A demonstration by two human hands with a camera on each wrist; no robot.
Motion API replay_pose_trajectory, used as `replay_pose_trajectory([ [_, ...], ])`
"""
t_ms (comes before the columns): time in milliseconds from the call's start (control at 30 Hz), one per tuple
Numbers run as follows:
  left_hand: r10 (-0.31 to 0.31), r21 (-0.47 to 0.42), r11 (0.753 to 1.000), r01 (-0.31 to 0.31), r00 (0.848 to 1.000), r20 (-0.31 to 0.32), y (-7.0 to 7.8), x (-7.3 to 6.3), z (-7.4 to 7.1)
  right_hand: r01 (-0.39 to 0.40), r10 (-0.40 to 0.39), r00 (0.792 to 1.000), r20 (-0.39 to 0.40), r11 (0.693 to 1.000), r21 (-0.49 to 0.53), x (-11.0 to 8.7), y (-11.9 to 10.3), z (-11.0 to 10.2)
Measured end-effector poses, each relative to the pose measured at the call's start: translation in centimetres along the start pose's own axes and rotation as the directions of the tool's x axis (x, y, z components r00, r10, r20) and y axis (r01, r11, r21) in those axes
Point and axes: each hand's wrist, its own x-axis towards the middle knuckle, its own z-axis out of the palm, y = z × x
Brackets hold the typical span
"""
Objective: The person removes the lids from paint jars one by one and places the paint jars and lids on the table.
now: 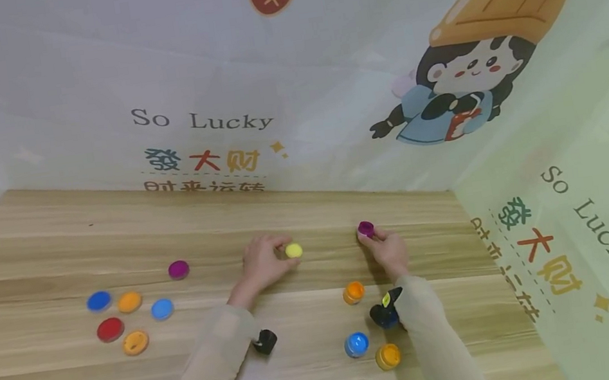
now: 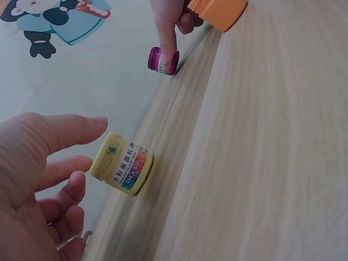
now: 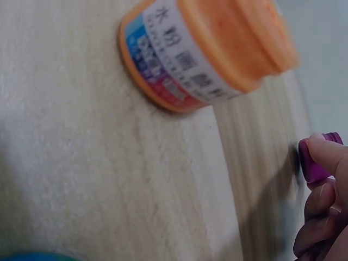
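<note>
A yellow gouache paint jar (image 2: pixel 124 164) stands on the table beside my left hand (image 1: pixel 264 262). In the left wrist view the thumb and forefinger (image 2: pixel 76 130) are spread near its top, with a small gap to the jar. Whether its lid is on, I cannot tell. My right hand (image 1: pixel 389 252) pinches a purple paint jar (image 1: pixel 366 229), whose ringed top shows in the head view. In the right wrist view the thumb lies along this purple jar (image 3: pixel 314 160) with the other fingers curled below. An orange paint jar (image 3: pixel 212 51) without a lid stands near the right hand.
Nearer me stand an uncapped light blue jar (image 1: pixel 357 344) and a yellow-orange jar (image 1: pixel 388 356). Several loose lids lie on the left, among them a purple lid (image 1: pixel 178 270) and a red lid (image 1: pixel 110 329). A printed cloth (image 1: pixel 317 117) hangs behind the wooden table (image 1: pixel 44 252).
</note>
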Motion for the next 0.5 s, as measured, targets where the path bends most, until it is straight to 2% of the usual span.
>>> replay_pose_trajectory([
  [200, -0.010, 0.001, 1.000, 0.010, 1.000, -0.004, -0.03, 0.09, 0.27, -0.023, 0.023, 1.000, -0.005, 0.998, -0.064, 0.05, 0.40, 0.19],
  [500, -0.024, 0.011, 1.000, 0.024, 1.000, -0.018, -0.16, 0.06, 0.60, 0.016, -0.020, 0.999, -0.026, 0.989, -0.144, -0.13, 0.40, 0.27],
])
